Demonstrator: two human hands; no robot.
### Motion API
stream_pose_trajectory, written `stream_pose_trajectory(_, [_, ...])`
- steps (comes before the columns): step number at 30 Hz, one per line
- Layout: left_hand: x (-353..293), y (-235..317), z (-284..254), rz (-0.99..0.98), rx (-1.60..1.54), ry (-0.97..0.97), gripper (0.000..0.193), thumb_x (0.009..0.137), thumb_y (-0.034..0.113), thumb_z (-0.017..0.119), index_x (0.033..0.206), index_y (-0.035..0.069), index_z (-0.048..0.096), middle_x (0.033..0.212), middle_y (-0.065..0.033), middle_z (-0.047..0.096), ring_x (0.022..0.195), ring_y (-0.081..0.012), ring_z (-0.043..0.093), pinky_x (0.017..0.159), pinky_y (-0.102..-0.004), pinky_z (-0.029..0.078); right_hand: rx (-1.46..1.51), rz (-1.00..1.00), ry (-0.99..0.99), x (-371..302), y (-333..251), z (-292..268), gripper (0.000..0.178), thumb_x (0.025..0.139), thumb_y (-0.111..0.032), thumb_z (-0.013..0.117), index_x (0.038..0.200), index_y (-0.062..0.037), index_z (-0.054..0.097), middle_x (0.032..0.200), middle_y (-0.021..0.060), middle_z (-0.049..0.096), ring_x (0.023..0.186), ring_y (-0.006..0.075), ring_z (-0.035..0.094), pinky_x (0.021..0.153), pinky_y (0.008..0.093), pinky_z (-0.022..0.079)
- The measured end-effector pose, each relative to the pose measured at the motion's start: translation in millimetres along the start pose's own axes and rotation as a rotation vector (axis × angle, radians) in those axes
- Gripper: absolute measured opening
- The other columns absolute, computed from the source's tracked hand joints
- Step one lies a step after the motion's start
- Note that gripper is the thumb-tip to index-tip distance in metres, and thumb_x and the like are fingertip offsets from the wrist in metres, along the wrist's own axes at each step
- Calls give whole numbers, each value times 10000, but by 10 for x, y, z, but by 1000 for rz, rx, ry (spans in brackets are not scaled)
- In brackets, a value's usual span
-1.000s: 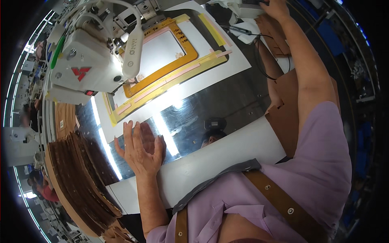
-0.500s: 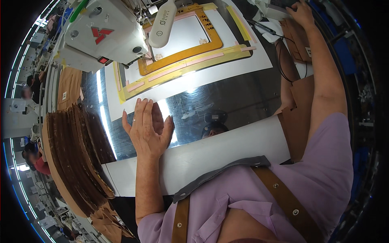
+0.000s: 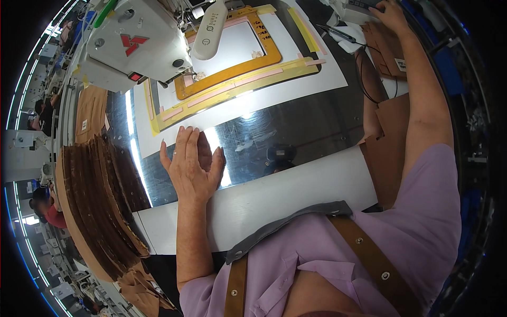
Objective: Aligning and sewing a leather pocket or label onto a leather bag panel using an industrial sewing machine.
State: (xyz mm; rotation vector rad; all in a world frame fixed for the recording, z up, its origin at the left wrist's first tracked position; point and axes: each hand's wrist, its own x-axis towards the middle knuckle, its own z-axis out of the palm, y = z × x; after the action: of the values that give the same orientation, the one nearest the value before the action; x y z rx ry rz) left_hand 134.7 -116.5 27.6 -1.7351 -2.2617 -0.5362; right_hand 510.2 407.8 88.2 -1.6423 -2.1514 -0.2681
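My left hand (image 3: pixel 193 168) rests on the shiny metal plate (image 3: pixel 296 124), its fingers stretched toward the machine and nothing held. Beyond the fingertips lies a white sheet (image 3: pixel 325 74) with a yellow-taped border (image 3: pixel 237 90) and an amber frame (image 3: pixel 264 64) around a white opening. The sewing machine head (image 3: pixel 137 45) overhangs the frame's left side, its needle area partly hidden. At the far right my right hand (image 3: pixel 392 17) reaches to a light grey control box (image 3: pixel 351 9). Its fingers are apart at the box's edge, partly cut off by the picture's top.
Stacked brown pieces (image 3: pixel 95 201) stand on the left, with flat brown pieces (image 3: pixel 91 113) behind. Tweezers (image 3: pixel 338 33) and a black cable (image 3: pixel 359 71) lie at the right beside labelled brown pieces (image 3: pixel 380 50). A white handheld device (image 3: pixel 211 31) hangs by the machine.
The amber frame and white sheet sit slightly farther left. My right hand's fingers have shifted a little left at the control box. My left hand stays nearly still.
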Motion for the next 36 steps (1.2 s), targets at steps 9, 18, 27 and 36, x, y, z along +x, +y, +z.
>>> stream_pose_trajectory(9, [-56,102,-32,-25,13,-45,558,844,314,704,1313,22,627,1380,-175,618,1317,-306,574,1222,-562,159,539,-250,148,-569,-439,-105,263,884,-212,727,1044,-3,717,1013,189,716,939,343,705,819,404,549])
stream_pose_trajectory(18, [-109,370,-140,-13,37,-34,496,892,282,686,1310,23,622,1368,-166,621,1302,-304,578,1224,-542,190,276,-429,-98,-1286,-466,-281,220,945,-275,677,1012,-72,729,994,110,715,959,321,676,826,427,528])
stream_pose_trajectory(27, [-233,454,-202,17,12,-2,476,905,270,680,1304,17,618,1354,-163,619,1271,-310,587,1197,-539,245,211,-324,-76,-1455,-339,-156,255,919,-342,697,982,-99,744,991,84,722,1021,298,676,927,482,490])
stream_pose_trajectory(36, [-256,510,-296,29,16,-3,465,914,267,677,1300,15,618,1366,-165,616,1284,-317,577,1180,-521,282,340,-269,-119,-1628,147,-508,235,915,-335,705,985,-112,730,1024,88,730,987,306,684,882,481,498])
